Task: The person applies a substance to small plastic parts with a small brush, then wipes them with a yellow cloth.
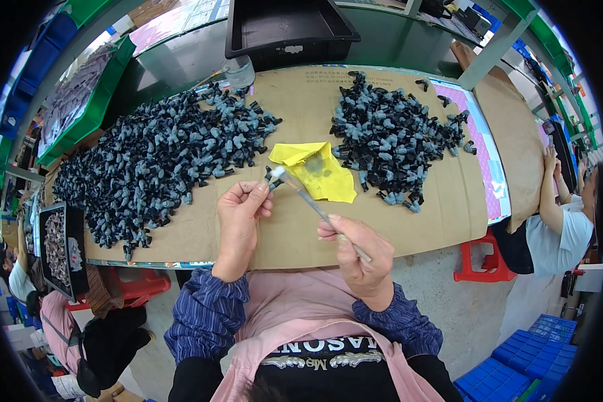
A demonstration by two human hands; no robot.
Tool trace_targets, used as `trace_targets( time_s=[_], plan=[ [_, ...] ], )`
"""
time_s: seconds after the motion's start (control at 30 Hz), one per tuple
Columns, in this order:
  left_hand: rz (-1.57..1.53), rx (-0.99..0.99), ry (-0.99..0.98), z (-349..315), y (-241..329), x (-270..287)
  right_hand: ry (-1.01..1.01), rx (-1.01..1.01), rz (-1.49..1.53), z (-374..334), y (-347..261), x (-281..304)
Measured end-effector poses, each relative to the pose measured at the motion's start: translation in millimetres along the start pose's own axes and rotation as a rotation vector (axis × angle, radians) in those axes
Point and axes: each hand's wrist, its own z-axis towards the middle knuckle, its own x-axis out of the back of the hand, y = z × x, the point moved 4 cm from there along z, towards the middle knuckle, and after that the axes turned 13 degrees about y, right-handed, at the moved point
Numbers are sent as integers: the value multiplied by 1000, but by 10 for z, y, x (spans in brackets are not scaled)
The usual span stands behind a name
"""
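My left hand (pixel 246 209) pinches a small black-and-grey plastic part (pixel 272 179) between thumb and fingers, over the cardboard sheet. In my right hand (pixel 362 251) is a thin brush (pixel 313 205), held like a pen, its pale bristles touching or very close to that part. Just beyond both hands lies a yellow cloth (pixel 328 179) with a dark smudge on it. A large heap of similar small parts (pixel 174 147) spreads to the left. To the right sits a second, smaller heap of the parts (pixel 388 137).
Cardboard (pixel 442 221) covers the table. At the back stand a black tray (pixel 291 30) and a clear cup (pixel 239 70) with a stick by it. A green bin (pixel 87 100) is at far left, a black box (pixel 63 251) below it. Other people work on both sides.
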Motion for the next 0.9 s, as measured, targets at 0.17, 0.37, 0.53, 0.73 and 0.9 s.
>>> trace_targets(
  time_s=[0.17, 0.37, 0.53, 0.73, 0.9],
  plan=[
    [232, -283, 40, 46, 255, 148, -89, 49, -97, 34, 58, -42],
    [1090, -1097, 232, 367, 1113, 71, 59, -128, 9, 28, 311, 263],
    [1011, -972, -302, 963, 784, -1124, 117, -203, 32, -84, 428, 434],
    [1015, -1084, -481, 1778, 293, -2566, 184, -301, 46, -248, 529, 562],
    [1177, -1148, -463, 2056, -90, -3092, 226, -349, 28, -223, 569, 699]
  ],
)
